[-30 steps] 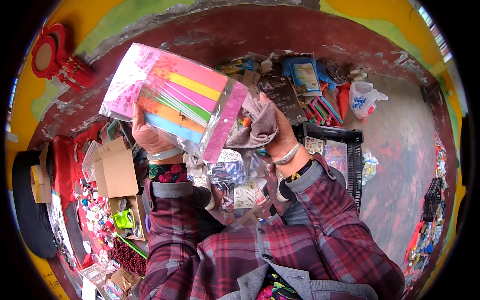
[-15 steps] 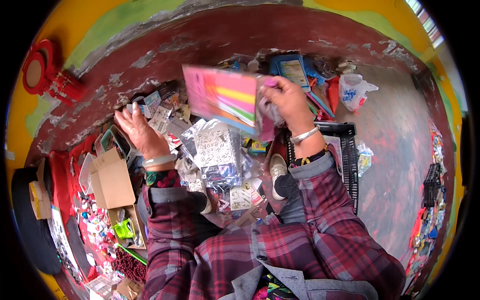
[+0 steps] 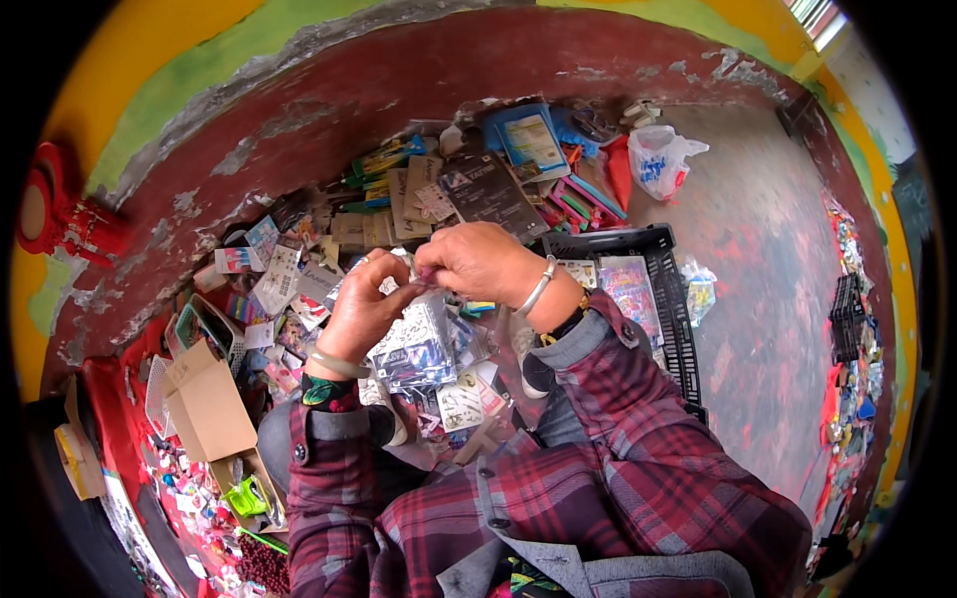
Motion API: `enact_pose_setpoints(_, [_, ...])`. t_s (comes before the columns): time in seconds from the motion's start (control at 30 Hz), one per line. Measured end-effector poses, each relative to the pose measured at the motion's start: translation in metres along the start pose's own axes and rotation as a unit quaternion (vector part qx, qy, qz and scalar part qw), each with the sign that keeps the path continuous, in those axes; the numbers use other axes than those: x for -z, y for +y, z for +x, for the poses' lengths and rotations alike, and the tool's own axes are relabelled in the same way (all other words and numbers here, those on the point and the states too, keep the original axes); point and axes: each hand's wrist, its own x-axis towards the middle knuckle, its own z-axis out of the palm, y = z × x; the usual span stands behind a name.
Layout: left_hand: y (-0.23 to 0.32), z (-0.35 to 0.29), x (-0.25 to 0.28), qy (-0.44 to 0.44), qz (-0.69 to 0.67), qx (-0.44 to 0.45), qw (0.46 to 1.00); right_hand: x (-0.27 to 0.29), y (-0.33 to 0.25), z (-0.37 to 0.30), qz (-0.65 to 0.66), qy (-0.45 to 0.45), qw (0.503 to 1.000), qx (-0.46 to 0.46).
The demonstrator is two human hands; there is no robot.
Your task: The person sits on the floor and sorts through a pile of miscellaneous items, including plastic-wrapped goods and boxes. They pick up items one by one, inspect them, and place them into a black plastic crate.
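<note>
My left hand and my right hand meet in front of me, fingertips pinched together on a small purplish-pink piece. Fingers cover most of it, so its kind cannot be told. Beneath the hands lies a stack of clear-wrapped packets with black-and-white printed sheets. A pale card with dark patterns rests just below the stack, between my shoes.
A black plastic crate stands at my right with colourful sheets inside. An open cardboard box is at the left. Dark flat boxes and mixed packets lie along the wall. A white plastic bag sits at the back right.
The pink, striped flat pack that my right hand held up is out of sight. My left hand has moved right and my right hand left and down, so they now meet.
</note>
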Motion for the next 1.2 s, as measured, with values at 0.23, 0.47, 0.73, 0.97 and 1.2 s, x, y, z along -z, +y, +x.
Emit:
enact_pose_setpoints(0.23, [-0.016, 0.001, 0.0, 0.094, -0.087, 0.015, 0.992, 0.005, 0.005, 0.004, 0.184, 0.038, 0.982, 0.012])
enact_pose_setpoints(0.47, [-0.014, 0.001, -0.01, 0.097, 0.07, -0.055, 0.991, -0.01, 0.006, 0.002, 0.139, -0.068, 0.988, -0.023])
enact_pose_setpoints(0.73, [0.0, -0.001, -0.01, 0.112, 0.1, -0.075, 0.986, -0.003, 0.0, 0.001, 0.215, -0.02, 0.97, -0.113])
enact_pose_setpoints(0.97, [-0.007, -0.001, -0.009, 0.123, 0.126, -0.083, 0.981, 0.005, -0.008, 0.002, 0.441, -0.099, 0.882, -0.132])
enact_pose_setpoints(1.2, [-0.007, -0.003, -0.012, 0.114, 0.123, -0.073, 0.983, -0.015, 0.001, 0.004, 0.252, -0.019, 0.967, -0.025])
